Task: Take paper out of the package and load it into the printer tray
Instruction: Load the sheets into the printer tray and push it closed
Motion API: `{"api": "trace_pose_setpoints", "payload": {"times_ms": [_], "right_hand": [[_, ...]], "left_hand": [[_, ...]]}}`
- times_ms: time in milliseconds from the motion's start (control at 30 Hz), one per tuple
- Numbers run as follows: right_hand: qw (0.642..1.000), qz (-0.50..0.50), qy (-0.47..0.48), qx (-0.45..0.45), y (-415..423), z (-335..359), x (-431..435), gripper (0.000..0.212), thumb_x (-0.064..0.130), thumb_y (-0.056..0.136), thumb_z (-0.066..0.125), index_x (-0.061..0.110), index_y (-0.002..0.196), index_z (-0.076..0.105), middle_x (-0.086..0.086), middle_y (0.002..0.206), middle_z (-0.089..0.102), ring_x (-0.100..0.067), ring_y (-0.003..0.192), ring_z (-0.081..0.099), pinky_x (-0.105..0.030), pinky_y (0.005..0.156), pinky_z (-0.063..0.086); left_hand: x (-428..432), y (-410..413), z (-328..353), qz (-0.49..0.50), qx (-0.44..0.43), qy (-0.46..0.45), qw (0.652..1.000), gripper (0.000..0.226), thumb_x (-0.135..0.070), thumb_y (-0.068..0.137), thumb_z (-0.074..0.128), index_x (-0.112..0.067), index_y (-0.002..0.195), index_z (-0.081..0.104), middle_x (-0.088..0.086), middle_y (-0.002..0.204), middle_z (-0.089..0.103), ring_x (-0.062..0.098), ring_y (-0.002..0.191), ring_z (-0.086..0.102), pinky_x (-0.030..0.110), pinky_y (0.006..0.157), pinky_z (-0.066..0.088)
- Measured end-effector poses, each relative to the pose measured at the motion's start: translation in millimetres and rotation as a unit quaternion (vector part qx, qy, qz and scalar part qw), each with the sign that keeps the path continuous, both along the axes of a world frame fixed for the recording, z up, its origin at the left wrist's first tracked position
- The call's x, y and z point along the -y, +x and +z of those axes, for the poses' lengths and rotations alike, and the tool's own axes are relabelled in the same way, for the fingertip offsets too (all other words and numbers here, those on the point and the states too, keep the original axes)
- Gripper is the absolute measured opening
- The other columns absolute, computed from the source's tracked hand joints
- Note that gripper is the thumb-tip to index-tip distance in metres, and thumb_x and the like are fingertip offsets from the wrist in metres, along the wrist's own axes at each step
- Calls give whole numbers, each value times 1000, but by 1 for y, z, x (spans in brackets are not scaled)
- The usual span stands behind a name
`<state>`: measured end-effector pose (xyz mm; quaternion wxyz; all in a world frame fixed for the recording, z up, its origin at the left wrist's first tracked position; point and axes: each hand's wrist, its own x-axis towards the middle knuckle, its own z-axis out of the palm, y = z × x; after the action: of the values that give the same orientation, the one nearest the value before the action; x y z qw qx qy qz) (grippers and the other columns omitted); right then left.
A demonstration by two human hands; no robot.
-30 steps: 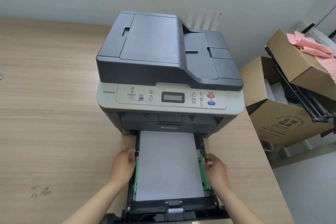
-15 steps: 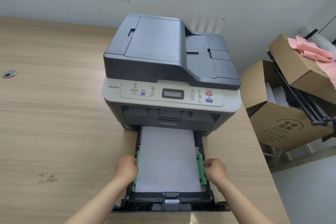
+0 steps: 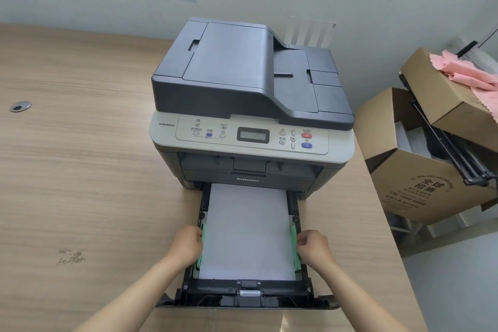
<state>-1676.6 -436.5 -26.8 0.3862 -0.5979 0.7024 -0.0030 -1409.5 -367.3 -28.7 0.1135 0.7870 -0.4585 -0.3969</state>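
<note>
Head view: paper (image 3: 246, 229) lies in tray (image 3: 242, 296) between left hand (image 3: 187, 245) and right hand (image 3: 312, 248), both gripping its green guides (image 3: 295, 248).

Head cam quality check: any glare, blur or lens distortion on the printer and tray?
Head view: soft, even light and no hard glare; the paper in the tray is bright but not blown out. Printer panel text is sharp. Wide-angle bending shows at the edges, on the table and cardboard boxes. Both hands look crisp.

Head cam: looks fwd/down, close above printer (image 3: 250, 105) front, pulled-out tray (image 3: 244, 295).
</note>
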Motion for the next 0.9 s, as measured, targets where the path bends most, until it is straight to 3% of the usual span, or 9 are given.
{"api": "trace_pose_setpoints", "payload": {"times_ms": [67, 133, 200, 267, 400, 533, 667, 800, 900], "right_hand": [[995, 87, -26, -33, -5, 4, 0, 42, 0, 88, 45, 2, 130, 49, -17, 129, 55, -29, 113, 56, -30, 95, 47], [984, 158, -71, -33, -10, 10, -2, 43, 3, 86, 51, 9, 128, 49, -12, 118, 55, -24, 97, 58, -28, 87, 48], [970, 234, -67, 7, -12, 17, -7, 36, 10, 85, 58, 15, 121, 55, -2, 105, 56, -15, 82, 54, -21, 76, 47], [949, 314, -7, 33, -9, 23, -15, 32, 23, 85, 63, 20, 116, 58, 2, 103, 59, -9, 83, 54, -15, 72, 43], [915, 389, 93, 41, -8, 31, -26, 43, 39, 82, 65, 25, 122, 55, 2, 126, 56, -12, 109, 55, -26, 92, 46], [889, 441, 122, 19, -13, 36, -31, 55, 37, 78, 71, 23, 127, 50, -1, 131, 47, -17, 119, 48, -29, 100, 41], [869, 488, 80, -9, -16, 33, -33, 54, 31, 77, 71, 22, 126, 50, -2, 129, 47, -18, 117, 46, -27, 98, 40], [856, 516, -16, -27, -18, 30, -37, 44, 30, 77, 64, 19, 119, 55, -3, 120, 56, -19, 107, 53, -28, 87, 44], [859, 502, -93, -31, -23, 25, -40, 39, 34, 81, 56, 18, 117, 56, -3, 115, 61, -22, 102, 57, -30, 82, 46]], "left_hand": [[-5, 0, 6, -44, 18, -44, 998, 30, 5, 87, 44, -16, 103, 58, 10, 102, 58, 23, 98, 55, 19, 79, 42], [-11, 1, 11, -104, 30, -86, 990, 39, -4, 88, 52, -11, 127, 48, 8, 121, 52, 20, 108, 54, 18, 89, 43], [-18, 3, 18, -201, 23, -96, 975, 36, -17, 88, 56, -18, 124, 50, -4, 114, 50, 9, 100, 51, 5, 81, 40], [-24, 5, 26, -298, 7, -59, 953, 34, -29, 87, 58, -24, 120, 52, -14, 109, 46, 2, 98, 47, 2, 80, 36], [-32, 12, 29, -372, -6, 2, 928, 46, -42, 81, 64, -29, 123, 49, -17, 116, 46, -1, 107, 40, 14, 93, 33], [-42, 20, 25, -407, -10, 37, 912, 56, -48, 73, 68, -33, 123, 48, -22, 117, 42, -3, 112, 35, 18, 99, 36], [-46, 20, 24, -434, 16, 2, 901, 55, -47, 73, 67, -34, 123, 46, -20, 118, 42, 2, 115, 37, 21, 99, 39], [-50, 18, 28, -459, 146, -117, 868, 67, -56, 66, 58, -32, 126, 45, -9, 142, 39, 13, 134, 32, 25, 108, 32], [-52, 16, 34, -445, 240, -213, 836, 62, -58, 53, 58, -28, 108, 62, 1, 131, 58, 23, 122, 54, 37, 96, 49]]}}
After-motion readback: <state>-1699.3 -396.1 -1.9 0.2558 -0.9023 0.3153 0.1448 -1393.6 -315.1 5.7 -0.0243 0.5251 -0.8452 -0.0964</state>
